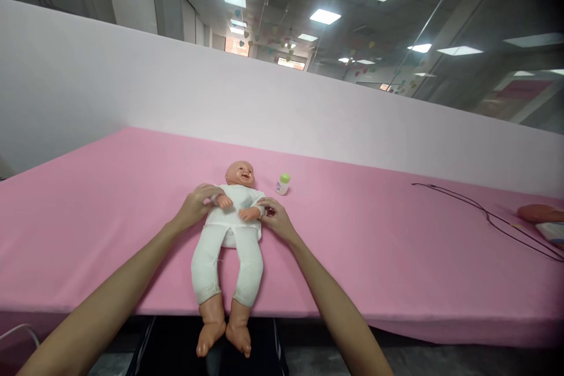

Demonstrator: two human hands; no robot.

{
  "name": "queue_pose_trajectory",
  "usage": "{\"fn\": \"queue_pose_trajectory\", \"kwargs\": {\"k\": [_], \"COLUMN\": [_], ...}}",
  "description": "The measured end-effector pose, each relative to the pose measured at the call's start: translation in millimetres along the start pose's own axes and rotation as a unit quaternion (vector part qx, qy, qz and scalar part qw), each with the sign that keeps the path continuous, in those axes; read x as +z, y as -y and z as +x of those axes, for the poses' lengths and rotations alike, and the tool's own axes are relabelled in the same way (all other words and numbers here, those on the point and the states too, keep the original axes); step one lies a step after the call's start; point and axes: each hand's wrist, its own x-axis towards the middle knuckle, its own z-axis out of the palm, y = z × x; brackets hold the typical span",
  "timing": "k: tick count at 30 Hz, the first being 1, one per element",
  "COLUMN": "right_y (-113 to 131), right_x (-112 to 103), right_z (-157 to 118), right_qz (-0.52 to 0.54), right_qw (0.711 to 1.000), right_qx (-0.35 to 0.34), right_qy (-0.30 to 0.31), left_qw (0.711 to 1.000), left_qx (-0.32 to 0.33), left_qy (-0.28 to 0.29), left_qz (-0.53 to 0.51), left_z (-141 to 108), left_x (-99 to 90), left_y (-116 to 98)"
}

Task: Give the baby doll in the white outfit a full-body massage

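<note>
A baby doll (233, 208) in a white top and white trousers lies face up on the pink-covered table, its bare feet reaching over the front edge. My left hand (197, 207) is closed around the doll's arm at the left of the picture, near the cuff. On the other side, my right hand (278, 220) has its fingers curled about the other sleeve, close to the wrist. Both doll hands rest over its belly. Beyond my right hand stands a small bottle (282, 184) with a green cap, beside the doll's head.
The pink table cover (352, 252) spreads wide to both sides. Thin black cords (473, 202) lie at the right, leading toward another partly visible skin-coloured object (540, 213) with white cloth. A white partition (273, 111) runs along the back of the table.
</note>
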Motion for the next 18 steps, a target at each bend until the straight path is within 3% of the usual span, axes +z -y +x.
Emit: {"fn": "queue_pose_trajectory", "kwargs": {"k": [2, 4, 6, 9, 12, 14, 18], "right_y": [2.7, 1.4, -2.6, -9.9, -16.5, -20.7, -29.6], "right_x": [2.8, 0.4, -6.1, -21.1, -40.0, -52.5, -70.8], "right_z": [-1.6, -0.5, 2.9, 9.0, 12.0, 11.1, 4.1], "right_qz": [-0.022, 0.002, 0.05, 0.123, 0.181, 0.179, 0.074], "right_qw": [0.999, 1.0, 0.995, 0.963, 0.918, 0.904, 0.936], "right_qx": [-0.018, 0.011, 0.058, 0.114, 0.172, 0.201, 0.193], "right_qy": [0.025, -0.001, -0.069, -0.211, -0.309, -0.331, -0.285], "left_qw": [0.996, 0.998, 0.996, 0.958, 0.919, 0.911, 0.886], "left_qx": [0.05, 0.027, -0.044, -0.16, -0.242, -0.284, -0.339], "left_qy": [0.054, 0.023, -0.069, -0.236, -0.312, -0.294, -0.192], "left_qz": [0.046, 0.053, 0.026, -0.029, -0.016, 0.052, 0.25], "left_z": [-2.7, -4.1, -3.7, -1.5, -1.4, -3.4, -9.5], "left_x": [3.3, 4.6, 4.1, -1.1, -12.0, -20.5, -31.9], "left_y": [-6.8, -8.7, -5.9, 6.1, 23.4, 33.7, 45.7]}}
